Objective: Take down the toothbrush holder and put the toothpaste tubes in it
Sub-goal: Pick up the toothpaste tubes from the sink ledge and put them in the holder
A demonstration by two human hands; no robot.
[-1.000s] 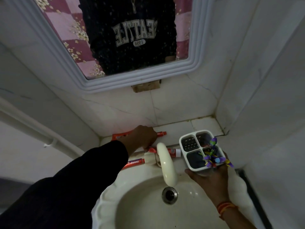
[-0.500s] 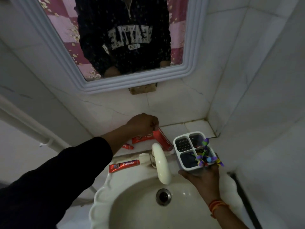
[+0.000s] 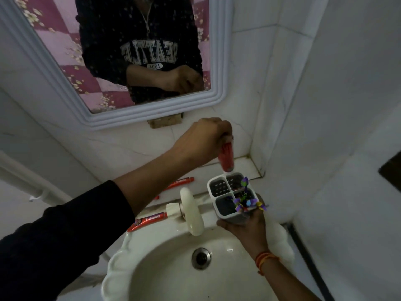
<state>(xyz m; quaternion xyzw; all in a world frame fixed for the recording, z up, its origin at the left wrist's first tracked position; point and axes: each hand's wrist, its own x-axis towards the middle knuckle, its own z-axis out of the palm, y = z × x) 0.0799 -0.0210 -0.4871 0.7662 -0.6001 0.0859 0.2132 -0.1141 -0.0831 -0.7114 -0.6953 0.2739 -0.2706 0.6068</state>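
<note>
My right hand (image 3: pixel 249 227) grips a white toothbrush holder (image 3: pixel 217 181) from below, over the sink's back right rim. The holder has several dark compartments, and purple-tipped toothbrushes (image 3: pixel 245 200) stick out of its near right one. My left hand (image 3: pixel 206 142) is closed on the top of a red toothpaste tube (image 3: pixel 226 158), which hangs upright with its lower end just above the holder's far rim. Another red tube (image 3: pixel 179 183) lies on the ledge behind the tap. A third red tube (image 3: pixel 147 220) lies on the sink's back left rim.
A cream tap (image 3: pixel 192 211) arches over the white sink (image 3: pixel 121 257), whose drain (image 3: pixel 201 258) is in the middle. A framed mirror (image 3: pixel 71 101) hangs on the tiled wall above. The wall corner (image 3: pixel 256 148) stands close to the right of the holder.
My left hand lifted a red tube off the ledge and carried it right and up, turning it upright above the holder. My right hand kept the holder almost still.
</note>
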